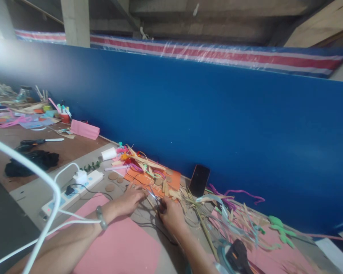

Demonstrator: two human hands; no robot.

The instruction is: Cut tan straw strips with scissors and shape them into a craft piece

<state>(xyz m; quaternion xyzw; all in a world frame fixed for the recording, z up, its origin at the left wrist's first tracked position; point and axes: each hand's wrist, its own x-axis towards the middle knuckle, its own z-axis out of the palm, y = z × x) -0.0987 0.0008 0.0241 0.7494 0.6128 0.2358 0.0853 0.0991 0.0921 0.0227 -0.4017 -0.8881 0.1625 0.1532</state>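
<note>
My right hand (171, 215) is closed around the dark handle of what look like scissors (152, 194), their shiny blades pointing toward my left hand. My left hand (133, 198), with a grey-green bangle (101, 218) at its wrist, reaches in from the left. Its thumb and fingers come together at a thin tan strip (151, 204), though the fingertips are small and blurred. Just beyond both hands lies orange paper (174, 179) strewn with tan scraps and small round discs. Pink paper (122, 247) spreads beneath my left forearm.
A phone (200, 180) leans against the blue partition (188, 114). The power strip (74, 194) has plugs and cords, and white cables (50, 186) cross the left foreground. Right of my hands are tangled strips, a green figure (281, 229) and a black tape dispenser-like object (238, 255).
</note>
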